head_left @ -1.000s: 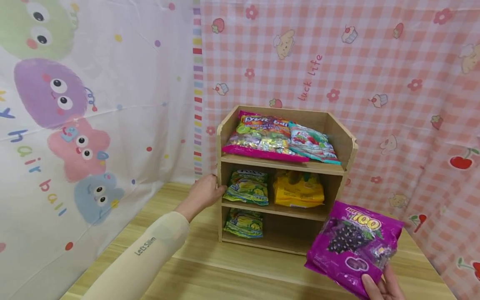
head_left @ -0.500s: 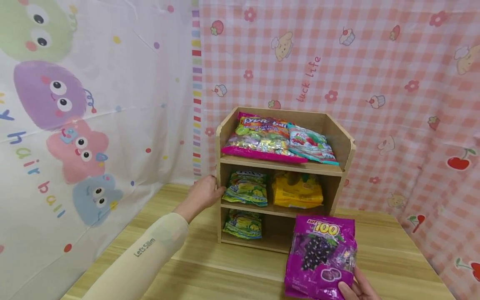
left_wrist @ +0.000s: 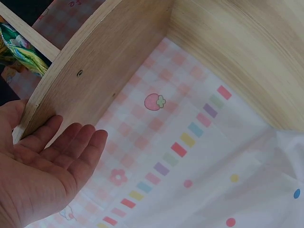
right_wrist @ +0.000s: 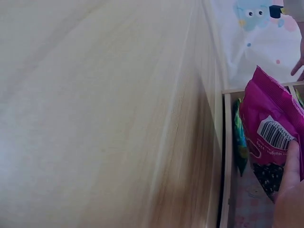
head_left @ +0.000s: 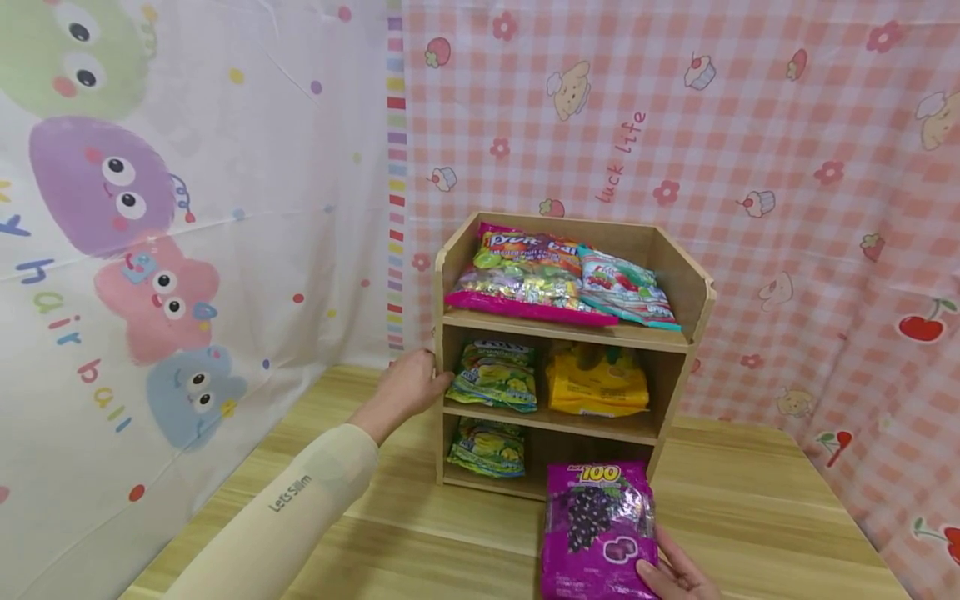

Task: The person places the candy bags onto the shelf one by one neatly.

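My right hand [head_left: 675, 571] pinches a purple candy bag [head_left: 592, 533] by its lower right side. The bag has grapes and "LOT 100" on its front; it stands upright before the bottom tier of a small wooden shelf [head_left: 555, 425], overlapping that tier's right part. In the right wrist view, the bag's back [right_wrist: 268, 123] shows a barcode, with a finger laid against it. My left hand [head_left: 405, 383] grips the front edge of the shelf's left side panel. In the left wrist view, thumb and fingers [left_wrist: 85, 147] lie on either side of that panel [left_wrist: 104, 61].
The top tier holds a large fruit candy bag [head_left: 525, 271] and a teal-white bag [head_left: 626, 287]. On the middle tier lie a green bag [head_left: 495, 375] and a yellow bag [head_left: 597, 383]. Another green bag [head_left: 487, 448] is at the bottom left. Printed cloths [head_left: 600, 167] hang behind the wooden table [head_left: 765, 500].
My right hand has carried the purple bag leftward and slightly down, from right of the shelf to in front of its bottom tier, turning it upright. My left hand has stayed on the side panel.
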`<state>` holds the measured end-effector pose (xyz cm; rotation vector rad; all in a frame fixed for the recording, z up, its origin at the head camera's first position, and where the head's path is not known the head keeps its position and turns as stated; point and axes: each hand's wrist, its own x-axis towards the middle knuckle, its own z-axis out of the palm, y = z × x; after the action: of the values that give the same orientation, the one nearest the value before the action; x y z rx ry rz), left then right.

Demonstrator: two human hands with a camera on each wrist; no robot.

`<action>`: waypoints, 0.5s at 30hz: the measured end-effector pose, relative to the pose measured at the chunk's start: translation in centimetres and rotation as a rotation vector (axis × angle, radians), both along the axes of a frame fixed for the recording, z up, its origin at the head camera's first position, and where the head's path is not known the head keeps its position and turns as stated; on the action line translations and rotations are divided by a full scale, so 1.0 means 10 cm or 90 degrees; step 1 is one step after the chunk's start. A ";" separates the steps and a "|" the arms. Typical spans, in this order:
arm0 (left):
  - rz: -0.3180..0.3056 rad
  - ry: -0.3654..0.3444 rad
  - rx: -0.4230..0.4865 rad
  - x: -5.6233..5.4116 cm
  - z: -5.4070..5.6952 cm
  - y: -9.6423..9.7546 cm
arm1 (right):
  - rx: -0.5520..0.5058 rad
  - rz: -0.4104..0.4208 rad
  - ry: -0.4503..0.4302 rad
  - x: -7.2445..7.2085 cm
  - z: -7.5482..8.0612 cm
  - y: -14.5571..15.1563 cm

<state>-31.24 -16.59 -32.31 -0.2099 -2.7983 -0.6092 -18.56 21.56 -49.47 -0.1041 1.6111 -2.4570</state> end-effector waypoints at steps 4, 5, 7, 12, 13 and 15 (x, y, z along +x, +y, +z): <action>0.000 -0.001 0.002 0.00 0.00 0.00 | -0.007 0.049 -0.054 -0.09 0.08 -0.04; 0.000 -0.002 0.003 0.00 0.00 0.00 | 0.000 0.040 -0.057 -0.12 0.10 -0.07; -0.002 -0.003 0.005 0.00 0.00 0.00 | 0.031 0.004 -0.063 -0.16 0.14 -0.15; -0.002 -0.002 0.008 0.00 0.00 0.00 | 0.122 -0.087 -0.047 -0.33 0.27 -0.36; -0.001 -0.002 0.009 0.00 0.00 0.00 | 0.131 -0.093 -0.042 -0.38 0.28 -0.39; -0.002 -0.003 0.010 0.00 0.00 0.00 | 0.135 -0.089 -0.035 -0.47 0.30 -0.43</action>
<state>-31.23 -16.60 -32.30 -0.2107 -2.7974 -0.6327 -23.28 17.29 -46.51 0.1100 1.9014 -2.3446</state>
